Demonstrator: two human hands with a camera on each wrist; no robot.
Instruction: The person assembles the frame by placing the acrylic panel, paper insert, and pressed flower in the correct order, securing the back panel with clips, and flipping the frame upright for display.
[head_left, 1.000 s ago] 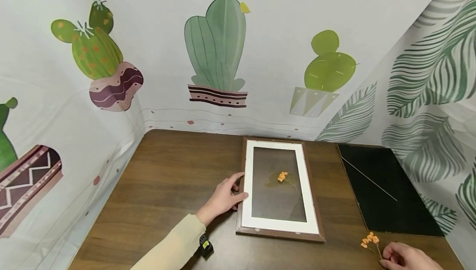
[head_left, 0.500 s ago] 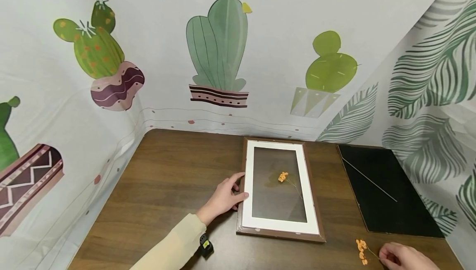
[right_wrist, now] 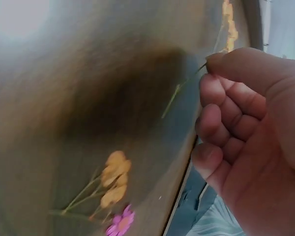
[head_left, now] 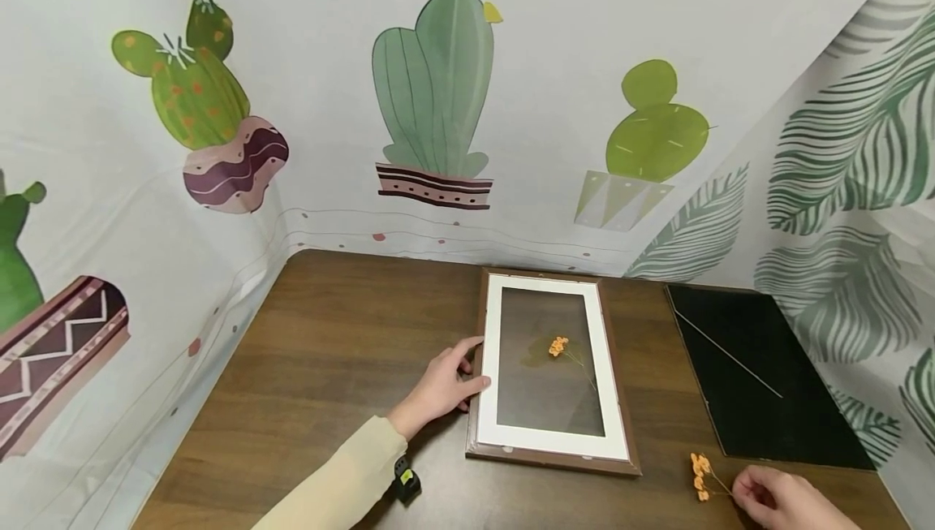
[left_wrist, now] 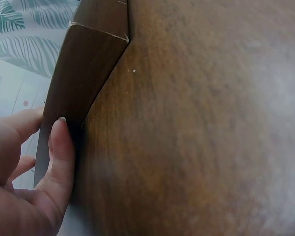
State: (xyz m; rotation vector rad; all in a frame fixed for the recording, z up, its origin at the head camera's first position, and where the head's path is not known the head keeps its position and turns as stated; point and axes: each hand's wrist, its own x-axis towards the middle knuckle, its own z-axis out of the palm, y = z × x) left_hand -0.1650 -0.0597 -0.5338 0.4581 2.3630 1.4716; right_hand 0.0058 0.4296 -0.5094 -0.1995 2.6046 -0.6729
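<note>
A brown picture frame (head_left: 621, 433) with a white mat (head_left: 544, 443) lies on the table; inside its window is an orange dried flower sprig (head_left: 558, 346). At the frame's left side my left hand (head_left: 441, 384) holds the edge, fingertips on the rim and side wall, as the left wrist view also shows. My right hand (head_left: 785, 497), at lower right, pinches the thin stem of a second orange dried flower sprig (head_left: 700, 477) between thumb and forefinger. Its flower head points left, towards the frame; in the right wrist view the stem (right_wrist: 171, 101) sticks out past the fingertips.
A black backing board (head_left: 767, 376) with a thin pale rod (head_left: 730, 354) lies to the right of the frame. The right wrist view shows another orange flower sprig (right_wrist: 114, 179) and a pink flower (right_wrist: 120, 223) on the table. A cactus-print cloth (head_left: 540, 108) hangs behind.
The sprig in my right hand has turned from pointing up to pointing left, and that hand has shifted slightly left. My left hand stays at the frame's edge.
</note>
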